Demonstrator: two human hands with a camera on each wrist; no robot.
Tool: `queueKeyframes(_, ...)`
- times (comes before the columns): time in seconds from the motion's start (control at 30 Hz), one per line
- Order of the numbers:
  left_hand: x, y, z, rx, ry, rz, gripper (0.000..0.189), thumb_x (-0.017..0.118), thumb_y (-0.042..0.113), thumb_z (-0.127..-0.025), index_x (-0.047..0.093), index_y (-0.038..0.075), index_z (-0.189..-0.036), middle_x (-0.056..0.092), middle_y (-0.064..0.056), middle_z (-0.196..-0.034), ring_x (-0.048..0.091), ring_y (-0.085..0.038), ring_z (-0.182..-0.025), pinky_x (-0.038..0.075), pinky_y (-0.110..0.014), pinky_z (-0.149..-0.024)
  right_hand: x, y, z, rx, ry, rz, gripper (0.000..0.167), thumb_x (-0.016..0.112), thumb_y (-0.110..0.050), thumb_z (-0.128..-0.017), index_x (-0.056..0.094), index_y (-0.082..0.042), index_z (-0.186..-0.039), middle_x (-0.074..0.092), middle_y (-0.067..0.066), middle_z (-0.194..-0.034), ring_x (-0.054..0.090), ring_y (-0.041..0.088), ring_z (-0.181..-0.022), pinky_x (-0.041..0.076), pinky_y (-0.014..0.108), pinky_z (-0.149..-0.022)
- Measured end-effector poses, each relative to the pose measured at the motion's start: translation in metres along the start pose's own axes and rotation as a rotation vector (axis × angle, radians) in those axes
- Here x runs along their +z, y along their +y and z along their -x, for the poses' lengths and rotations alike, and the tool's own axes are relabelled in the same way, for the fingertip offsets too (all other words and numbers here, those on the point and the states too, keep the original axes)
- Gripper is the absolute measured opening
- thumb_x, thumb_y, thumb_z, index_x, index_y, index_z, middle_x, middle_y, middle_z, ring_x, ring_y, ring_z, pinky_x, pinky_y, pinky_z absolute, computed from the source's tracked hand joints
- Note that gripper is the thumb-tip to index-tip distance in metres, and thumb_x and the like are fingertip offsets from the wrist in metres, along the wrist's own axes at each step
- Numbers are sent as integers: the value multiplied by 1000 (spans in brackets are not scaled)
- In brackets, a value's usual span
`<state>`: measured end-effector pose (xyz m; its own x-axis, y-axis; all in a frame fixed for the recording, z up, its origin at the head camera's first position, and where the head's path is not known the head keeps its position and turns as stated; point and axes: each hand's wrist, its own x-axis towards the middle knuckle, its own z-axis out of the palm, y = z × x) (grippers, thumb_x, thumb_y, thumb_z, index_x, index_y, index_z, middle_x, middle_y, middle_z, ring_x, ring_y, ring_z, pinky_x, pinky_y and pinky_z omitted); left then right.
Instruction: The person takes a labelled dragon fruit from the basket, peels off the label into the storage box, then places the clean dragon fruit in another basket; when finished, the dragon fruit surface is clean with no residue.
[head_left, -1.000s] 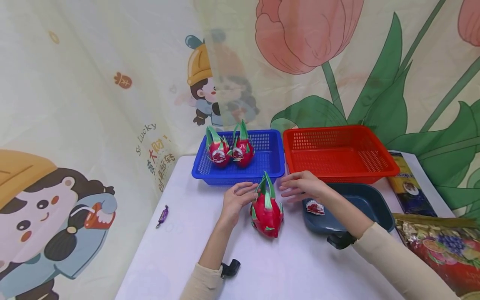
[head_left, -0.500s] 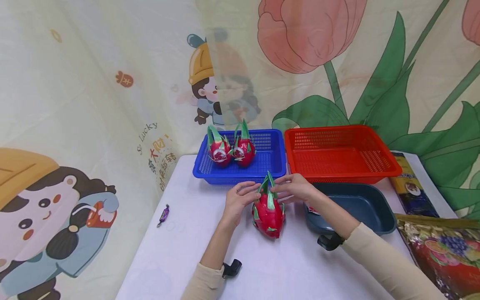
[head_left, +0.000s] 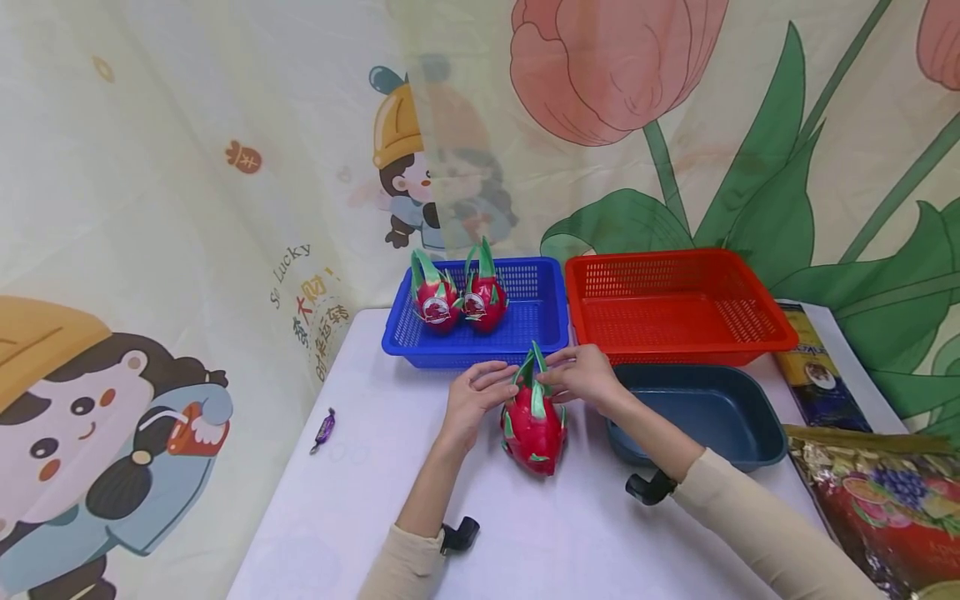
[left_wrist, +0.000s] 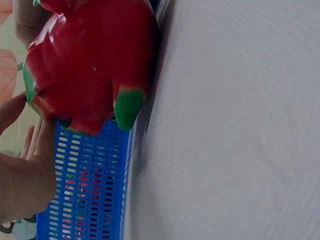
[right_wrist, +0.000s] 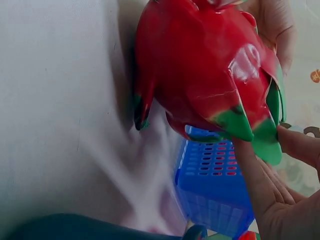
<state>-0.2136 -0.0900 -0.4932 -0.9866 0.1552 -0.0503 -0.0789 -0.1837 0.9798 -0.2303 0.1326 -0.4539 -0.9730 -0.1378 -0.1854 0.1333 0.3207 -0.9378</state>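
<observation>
The dragon fruit [head_left: 535, 437] is on the white bench [head_left: 337, 517], with its leafy top between my two hands and its fat red body nearer to me. My left hand [head_left: 468, 402] pinches a green leaf from one side, and my right hand [head_left: 588, 377] pinches one from the other. I count two more fruits [head_left: 485, 305] in the blue basket [head_left: 536, 321], one red basket [head_left: 660, 321], one dark blue tub [head_left: 712, 421], one purple candy [head_left: 324, 430] and two shiny bags [head_left: 885, 500]. My fruit is smooth, round and shiny, with pointy leaves. Both baskets have lots of little holes.
</observation>
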Motion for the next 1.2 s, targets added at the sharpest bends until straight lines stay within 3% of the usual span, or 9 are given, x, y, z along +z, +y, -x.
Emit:
queueKeyframes(0.27, -1, 1, 0, 5, -45, -7, 55, 81, 10, -91, 58, -3, -139, 74, -11, -126, 74, -24, -111, 60, -33, -96, 1, -6, 10, -14, 31, 38, 38, 80, -11, -92, 69, 5, -124, 78, 20, -103, 79, 31, -85, 66, 42, -68)
queueKeyframes(0.47, -2, 5, 0, 17, -54, 55, 57, 77, 11, -95, 51, -8, -142, 72, -16, -128, 72, -27, -116, 56, -34, -102, -9, -10, 18, -60, 32, 64, 39, 77, -8, -95, 66, 7, -130, 76, 23, -110, 78, 32, -90, 66, 42, -70)
queueKeyframes(0.87, -4, 3, -5, -27, -41, 175, 49, 67, 6, -101, 50, -11, -143, 69, -22, -131, 71, -32, -118, 57, -39, -100, -58, -21, 23, -90, 0, -3, 49, 75, -11, -97, 59, 10, -138, 73, 28, -115, 78, 30, -87, 65, 47, -78)
queueKeyframes(1.2, 18, 5, -13, -76, -87, 219, 45, 65, 5, -102, 53, -11, -142, 68, -22, -133, 70, -32, -120, 56, -43, -102, -100, -47, 24, -113, 37, -4, 49, 70, -14, -101, 55, 11, -141, 75, 24, -113, 78, 23, -85, 65, 40, -76)
